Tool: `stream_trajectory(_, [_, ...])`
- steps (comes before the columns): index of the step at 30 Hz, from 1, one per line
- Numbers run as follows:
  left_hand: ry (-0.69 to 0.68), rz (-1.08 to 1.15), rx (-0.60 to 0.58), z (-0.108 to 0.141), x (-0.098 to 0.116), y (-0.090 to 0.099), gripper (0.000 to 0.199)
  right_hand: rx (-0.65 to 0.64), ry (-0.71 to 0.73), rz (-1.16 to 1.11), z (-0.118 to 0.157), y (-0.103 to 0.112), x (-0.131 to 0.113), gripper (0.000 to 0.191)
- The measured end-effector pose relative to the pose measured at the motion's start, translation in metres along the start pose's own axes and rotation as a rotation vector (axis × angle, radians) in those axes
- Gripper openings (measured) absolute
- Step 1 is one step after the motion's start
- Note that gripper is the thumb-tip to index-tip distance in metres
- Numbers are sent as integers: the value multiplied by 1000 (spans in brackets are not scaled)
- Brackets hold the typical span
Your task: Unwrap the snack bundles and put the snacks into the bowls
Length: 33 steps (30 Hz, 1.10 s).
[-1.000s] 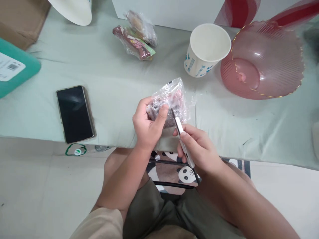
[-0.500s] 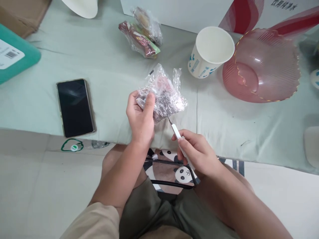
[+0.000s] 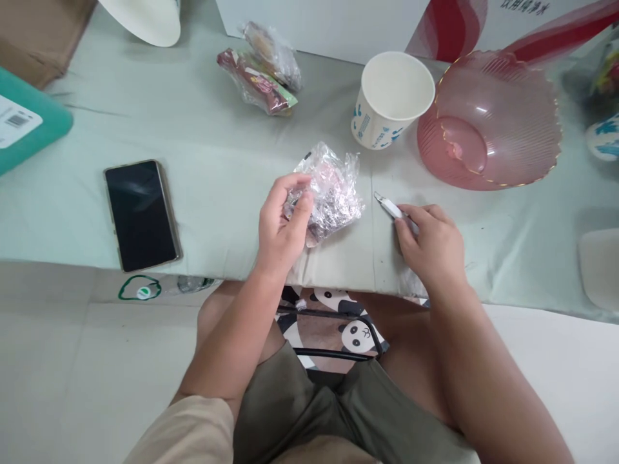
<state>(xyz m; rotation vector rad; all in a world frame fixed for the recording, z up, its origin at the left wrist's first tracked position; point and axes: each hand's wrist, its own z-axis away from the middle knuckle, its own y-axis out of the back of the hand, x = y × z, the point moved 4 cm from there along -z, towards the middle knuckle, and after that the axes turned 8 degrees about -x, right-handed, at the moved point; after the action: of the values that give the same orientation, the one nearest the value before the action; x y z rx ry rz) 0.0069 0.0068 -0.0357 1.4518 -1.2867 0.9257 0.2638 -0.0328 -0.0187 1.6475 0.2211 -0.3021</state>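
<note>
A crinkled clear plastic packet (image 3: 333,200), with something pinkish and dark inside, is gripped at its left side by my left hand (image 3: 283,222). It is just over the front part of the cloth-covered table (image 3: 217,212). To the right, my right hand (image 3: 432,245) is closed around a white utility knife (image 3: 391,207). The knife's metal tip points up and left, apart from the packet. A bit of clear plastic shows under the right wrist at the table's edge. What exactly the packet contains is hard to make out through the shiny film.
A phone (image 3: 142,216) lies at left. Behind the packet are wrapped snacks (image 3: 261,80), a paper cup (image 3: 389,96) and a pink ribbed bowl (image 3: 488,122). A white and red carton (image 3: 319,26) stands at the back. A teal container (image 3: 53,122) is at far left.
My right hand has moved right and up with the knife, away from the packet's lower edge. My left hand and the packet have shifted slightly right. The view has shifted a little.
</note>
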Motion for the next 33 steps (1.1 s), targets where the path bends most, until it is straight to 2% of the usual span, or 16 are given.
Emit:
stream_trajectory(2, [23,8,-49,-1,1,-2,34,98,-5,26,1,4,-4,28])
stream_trajectory(4, [32,19,-106,-2,3,-4,34,159,62,-72,4,8,-15,31])
stream_trajectory(7, [7,43,-215,-3,10,-9,34,110,261,-340,10,8,-41,49])
stream_trajectory(9, [-4,48,-278,-3,14,-11,31,62,342,-443,14,6,-55,56])
stream_trajectory(12, [26,26,-305,-2,15,-11,25,25,336,-458,16,4,-64,46])
stream_trajectory(14, [68,18,-288,-1,11,-11,24,5,325,-433,16,4,-65,37])
stream_trajectory(17, [78,26,-224,-1,4,-9,26,-15,388,-415,17,9,-66,27])
stream_trajectory(22, [77,60,-23,-2,-10,-4,50,-93,539,-471,20,14,-69,21])
stream_trajectory(25, [127,98,49,-1,-15,-2,55,-231,639,-486,23,11,-75,19])
stream_trajectory(27, [148,113,38,0,-14,-2,53,-389,708,-493,26,8,-78,20])
stream_trajectory(29, [165,103,-16,1,-11,-3,48,-451,728,-524,27,10,-77,18])
stream_trajectory(30, [173,94,-60,1,-9,-4,46,-393,696,-538,25,13,-74,15])
stream_trajectory(33, [182,79,-229,1,-3,-9,45,22,503,-495,18,25,-59,9])
